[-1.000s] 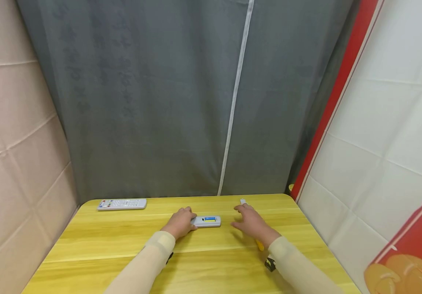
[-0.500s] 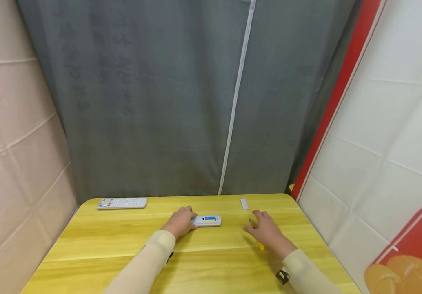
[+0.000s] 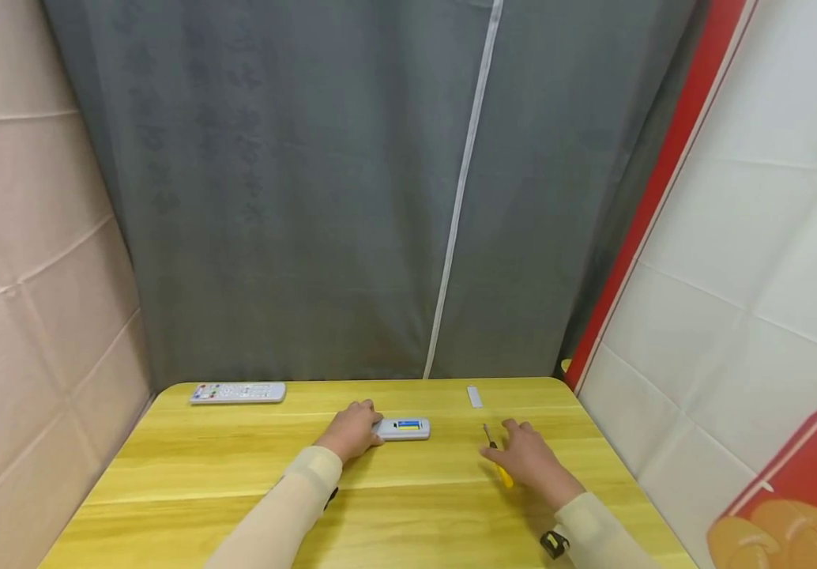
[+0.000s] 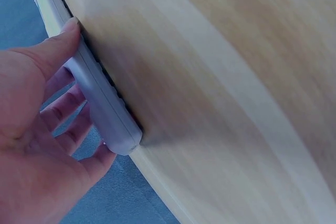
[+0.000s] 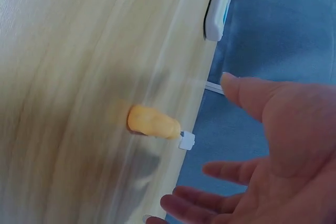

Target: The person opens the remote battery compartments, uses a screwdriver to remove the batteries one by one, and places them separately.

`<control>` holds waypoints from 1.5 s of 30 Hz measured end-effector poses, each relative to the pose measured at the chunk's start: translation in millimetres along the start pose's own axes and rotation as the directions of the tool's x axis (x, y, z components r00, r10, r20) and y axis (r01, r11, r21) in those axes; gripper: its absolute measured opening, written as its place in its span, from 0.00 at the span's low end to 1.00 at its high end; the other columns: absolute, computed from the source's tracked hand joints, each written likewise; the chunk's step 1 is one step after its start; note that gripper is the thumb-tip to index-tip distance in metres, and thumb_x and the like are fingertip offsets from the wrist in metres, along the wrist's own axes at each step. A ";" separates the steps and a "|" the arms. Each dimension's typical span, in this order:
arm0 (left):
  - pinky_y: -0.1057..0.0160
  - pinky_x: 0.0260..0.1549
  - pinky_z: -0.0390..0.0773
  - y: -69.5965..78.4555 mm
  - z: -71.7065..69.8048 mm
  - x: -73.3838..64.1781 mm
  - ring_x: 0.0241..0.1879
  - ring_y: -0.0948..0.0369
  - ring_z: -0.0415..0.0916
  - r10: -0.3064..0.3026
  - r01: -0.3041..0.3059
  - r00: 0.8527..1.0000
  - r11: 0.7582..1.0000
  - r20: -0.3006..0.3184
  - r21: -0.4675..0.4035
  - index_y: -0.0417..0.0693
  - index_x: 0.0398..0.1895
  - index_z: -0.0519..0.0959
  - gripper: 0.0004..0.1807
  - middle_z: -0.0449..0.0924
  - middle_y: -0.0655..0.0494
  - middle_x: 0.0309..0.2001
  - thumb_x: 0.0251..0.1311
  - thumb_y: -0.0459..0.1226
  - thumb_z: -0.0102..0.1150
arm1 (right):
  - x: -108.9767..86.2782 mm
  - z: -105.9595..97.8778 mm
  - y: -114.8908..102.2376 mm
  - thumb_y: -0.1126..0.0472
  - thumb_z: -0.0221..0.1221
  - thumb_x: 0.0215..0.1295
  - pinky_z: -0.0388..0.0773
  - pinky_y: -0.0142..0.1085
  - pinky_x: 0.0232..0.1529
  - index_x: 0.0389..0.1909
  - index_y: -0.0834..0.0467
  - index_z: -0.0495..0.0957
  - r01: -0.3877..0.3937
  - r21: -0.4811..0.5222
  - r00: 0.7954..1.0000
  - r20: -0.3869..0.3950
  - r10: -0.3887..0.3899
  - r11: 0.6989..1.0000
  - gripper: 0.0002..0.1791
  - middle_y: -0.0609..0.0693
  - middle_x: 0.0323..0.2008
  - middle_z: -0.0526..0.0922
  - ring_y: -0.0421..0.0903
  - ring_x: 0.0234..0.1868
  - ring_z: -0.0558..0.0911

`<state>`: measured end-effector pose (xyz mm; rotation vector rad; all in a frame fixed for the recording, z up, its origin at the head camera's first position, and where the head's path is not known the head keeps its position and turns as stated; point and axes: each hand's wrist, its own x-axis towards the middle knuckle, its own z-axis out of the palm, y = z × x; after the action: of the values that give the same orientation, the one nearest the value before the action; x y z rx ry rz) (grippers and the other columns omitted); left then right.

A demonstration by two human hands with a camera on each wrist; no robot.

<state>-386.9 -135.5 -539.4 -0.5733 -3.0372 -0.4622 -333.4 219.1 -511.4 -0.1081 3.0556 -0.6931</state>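
Lying button side down, a grey-white remote control [image 3: 414, 429] has its back compartment uncovered, with blue and yellow batteries inside. My left hand [image 3: 348, 431] grips its left end, thumb [image 4: 67, 38] on one side and fingers on the other in the left wrist view. Over the table to the right is my right hand [image 3: 531, 460], fingers spread and holding nothing. Just beside its fingertips lies a screwdriver [image 3: 505, 476] with a yellow handle and thin metal shaft. Farther back rests a small white battery cover [image 3: 475, 397], partly behind the screwdriver handle [image 5: 152, 122] in the right wrist view.
A second white remote control [image 3: 238, 393], buttons up, lies at the table's back left. A grey curtain [image 3: 295, 197] hangs behind the wooden table [image 3: 195, 474]. Pale panels [image 3: 32, 316] stand to the left, a white and red one [image 3: 750, 276] to the right.
My right hand has moved right and toward me, away from the battery cover and past the screwdriver, uncovering both. My left hand keeps its grip on the remote control.
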 end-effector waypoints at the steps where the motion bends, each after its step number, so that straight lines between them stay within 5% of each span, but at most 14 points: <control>1: 0.46 0.54 0.81 0.1 -0.2 -0.1 0.51 0.51 0.76 -0.001 0.001 1.000 1.000 -0.001 0.000 0.43 0.64 0.88 0.25 0.80 0.50 0.54 0.69 0.45 0.78 | 0.7 1.7 0.9 0.38 0.73 0.70 0.76 0.68 0.65 0.77 0.72 0.68 -0.008 -0.005 1.000 0.004 0.008 1.000 0.51 0.78 0.68 0.73 0.77 0.67 0.76; 12: 0.46 0.54 0.81 0.0 2.2 0.6 0.52 0.50 0.77 0.007 -0.007 1.000 1.000 -0.006 0.001 0.43 0.64 0.88 0.25 0.80 0.49 0.55 0.69 0.45 0.78 | 6.7 14.3 4.4 0.37 0.73 0.69 0.79 0.66 0.60 0.73 0.73 0.72 -0.048 -0.068 0.998 0.037 0.050 0.997 0.49 0.73 0.60 0.78 0.73 0.60 0.80; 20: 0.45 0.54 0.81 -0.9 2.1 1.2 0.51 0.50 0.77 -0.003 0.003 1.000 1.000 -0.012 0.001 0.43 0.64 0.88 0.25 0.80 0.49 0.55 0.69 0.45 0.78 | 6.2 16.0 1.9 0.39 0.75 0.68 0.82 0.58 0.50 0.55 0.69 0.82 -0.050 -0.080 0.998 0.033 0.053 0.996 0.36 0.61 0.45 0.77 0.60 0.46 0.79; 33: 0.45 0.51 0.81 -1.7 3.4 2.2 0.49 0.51 0.76 0.014 -0.014 1.000 1.000 -0.021 0.013 0.43 0.63 0.88 0.25 0.80 0.50 0.53 0.68 0.45 0.79 | 8.1 21.1 3.1 0.46 0.75 0.67 0.80 0.63 0.52 0.54 0.70 0.80 -0.022 -0.109 1.000 -0.015 0.020 0.994 0.32 0.66 0.47 0.76 0.69 0.52 0.78; 45: 0.43 0.54 0.82 1.8 -0.9 -1.4 0.52 0.48 0.77 0.015 -0.015 1.000 1.000 -0.023 0.010 0.41 0.64 0.87 0.25 0.80 0.47 0.55 0.70 0.44 0.78 | 14.8 27.2 6.1 0.50 0.71 0.73 0.81 0.57 0.43 0.44 0.66 0.77 -0.031 -0.097 1.000 -0.007 0.030 0.995 0.22 0.60 0.38 0.79 0.59 0.39 0.81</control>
<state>-385.0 -134.6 -538.1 -0.5856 -3.0100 -0.4496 -348.0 211.8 -538.5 -0.0601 3.0890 -0.5442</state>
